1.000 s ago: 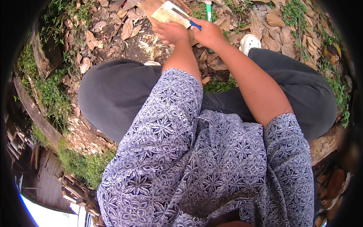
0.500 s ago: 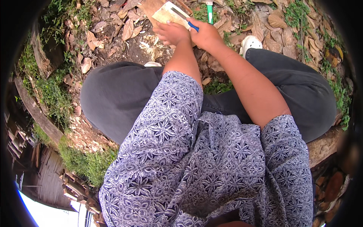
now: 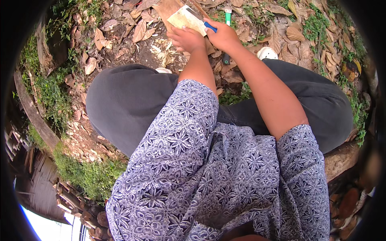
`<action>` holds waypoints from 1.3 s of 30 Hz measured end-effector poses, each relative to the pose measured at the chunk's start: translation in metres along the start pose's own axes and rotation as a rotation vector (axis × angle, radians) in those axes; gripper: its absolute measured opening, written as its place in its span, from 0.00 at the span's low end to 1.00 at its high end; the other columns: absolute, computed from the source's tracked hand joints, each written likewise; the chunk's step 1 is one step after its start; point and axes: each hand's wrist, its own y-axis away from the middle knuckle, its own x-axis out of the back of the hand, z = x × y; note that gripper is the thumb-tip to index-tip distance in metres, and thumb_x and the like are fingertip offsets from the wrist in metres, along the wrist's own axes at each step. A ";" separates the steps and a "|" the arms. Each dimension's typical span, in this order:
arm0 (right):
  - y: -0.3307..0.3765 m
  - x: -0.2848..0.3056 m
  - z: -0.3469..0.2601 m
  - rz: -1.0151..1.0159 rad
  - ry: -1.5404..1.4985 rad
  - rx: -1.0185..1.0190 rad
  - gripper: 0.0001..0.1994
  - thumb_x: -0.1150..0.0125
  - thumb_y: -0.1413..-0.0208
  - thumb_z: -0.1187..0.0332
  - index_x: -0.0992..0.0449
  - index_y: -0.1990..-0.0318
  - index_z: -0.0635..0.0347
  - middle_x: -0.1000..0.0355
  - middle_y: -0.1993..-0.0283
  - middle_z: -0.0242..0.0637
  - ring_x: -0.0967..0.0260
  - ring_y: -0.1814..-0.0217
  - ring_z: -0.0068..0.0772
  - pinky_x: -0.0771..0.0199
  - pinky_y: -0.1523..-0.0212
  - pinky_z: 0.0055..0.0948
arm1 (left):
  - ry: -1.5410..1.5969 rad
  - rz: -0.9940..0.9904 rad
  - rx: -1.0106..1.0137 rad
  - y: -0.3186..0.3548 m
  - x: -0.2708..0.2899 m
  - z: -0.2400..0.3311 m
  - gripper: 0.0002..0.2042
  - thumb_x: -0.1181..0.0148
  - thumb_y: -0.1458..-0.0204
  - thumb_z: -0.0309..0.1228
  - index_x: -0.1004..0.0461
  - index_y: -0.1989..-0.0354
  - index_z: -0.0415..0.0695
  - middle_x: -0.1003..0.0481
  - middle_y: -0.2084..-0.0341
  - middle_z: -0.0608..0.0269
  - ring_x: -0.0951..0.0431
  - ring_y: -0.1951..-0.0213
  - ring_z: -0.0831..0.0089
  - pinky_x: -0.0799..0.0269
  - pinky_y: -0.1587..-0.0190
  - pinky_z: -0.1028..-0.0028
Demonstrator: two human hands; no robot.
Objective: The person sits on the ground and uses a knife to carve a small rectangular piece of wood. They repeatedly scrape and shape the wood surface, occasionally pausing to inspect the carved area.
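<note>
My left hand (image 3: 187, 39) holds a flat pale piece of wood (image 3: 185, 19) steady on a brown wooden board (image 3: 169, 7) at the top of the view. My right hand (image 3: 223, 36) is closed on a blue-handled blade (image 3: 209, 26) that lies against the pale piece's right edge. Both arms reach forward over my knees in dark grey trousers (image 3: 128, 104). Pale shavings (image 3: 163, 50) lie on the ground just below my left hand.
A green-handled tool (image 3: 227, 16) lies on the ground just past my right hand. Dry leaves (image 3: 281, 36) and grass cover the soil. A white sandal (image 3: 267, 52) shows by my right knee. Planks (image 3: 34, 112) and stacked wood (image 3: 76, 201) lie at the left.
Both hands with the pale piece and the blade have stayed together at the top, shifting only slightly; the view has tipped a little.
</note>
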 end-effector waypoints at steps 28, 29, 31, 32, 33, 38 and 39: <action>-0.025 -0.019 -0.009 0.095 0.124 0.110 0.22 0.45 0.38 0.56 0.29 0.36 0.36 0.21 0.54 0.43 0.22 0.57 0.39 0.24 0.52 0.35 | 0.018 -0.038 0.027 0.002 0.013 0.005 0.25 0.63 0.34 0.39 0.46 0.31 0.41 0.54 0.28 0.44 0.44 0.35 0.46 0.47 0.39 0.49; -0.031 -0.020 -0.009 0.072 0.088 0.104 0.22 0.45 0.38 0.55 0.29 0.36 0.36 0.22 0.51 0.44 0.22 0.55 0.39 0.25 0.50 0.36 | 0.023 -0.054 0.025 0.002 0.013 0.008 0.25 0.63 0.34 0.39 0.46 0.31 0.41 0.54 0.28 0.44 0.44 0.35 0.46 0.47 0.39 0.49; -0.038 -0.013 -0.009 0.004 0.048 0.037 0.23 0.45 0.38 0.55 0.29 0.35 0.36 0.22 0.50 0.44 0.23 0.54 0.39 0.25 0.49 0.36 | 0.030 -0.085 0.023 0.005 0.012 0.008 0.25 0.62 0.34 0.38 0.46 0.31 0.41 0.54 0.28 0.44 0.44 0.36 0.47 0.47 0.39 0.49; -0.036 -0.010 -0.010 -0.031 0.027 0.002 0.23 0.45 0.38 0.55 0.30 0.35 0.36 0.22 0.50 0.43 0.23 0.54 0.39 0.25 0.49 0.36 | 0.030 -0.056 0.017 0.005 0.011 0.004 0.25 0.62 0.34 0.39 0.45 0.31 0.41 0.53 0.28 0.44 0.43 0.36 0.46 0.47 0.39 0.49; -0.035 -0.013 -0.008 -0.037 0.041 -0.011 0.23 0.46 0.38 0.54 0.30 0.35 0.35 0.22 0.51 0.43 0.22 0.55 0.39 0.25 0.50 0.36 | 0.031 -0.028 0.010 0.004 0.009 0.001 0.25 0.62 0.35 0.39 0.45 0.32 0.41 0.52 0.28 0.44 0.42 0.36 0.46 0.46 0.39 0.49; -0.003 0.005 -0.010 -0.045 0.023 -0.055 0.22 0.44 0.39 0.59 0.29 0.36 0.36 0.23 0.47 0.40 0.23 0.50 0.41 0.25 0.46 0.38 | 0.027 0.000 -0.020 0.005 0.005 0.002 0.25 0.61 0.35 0.39 0.46 0.32 0.41 0.52 0.29 0.43 0.42 0.37 0.46 0.46 0.40 0.48; 0.001 0.008 -0.010 -0.072 0.011 -0.097 0.22 0.44 0.40 0.59 0.28 0.36 0.36 0.23 0.46 0.40 0.23 0.48 0.42 0.25 0.45 0.38 | 0.018 0.000 -0.017 0.004 0.005 0.002 0.25 0.61 0.35 0.39 0.46 0.32 0.41 0.53 0.29 0.43 0.42 0.37 0.47 0.45 0.41 0.49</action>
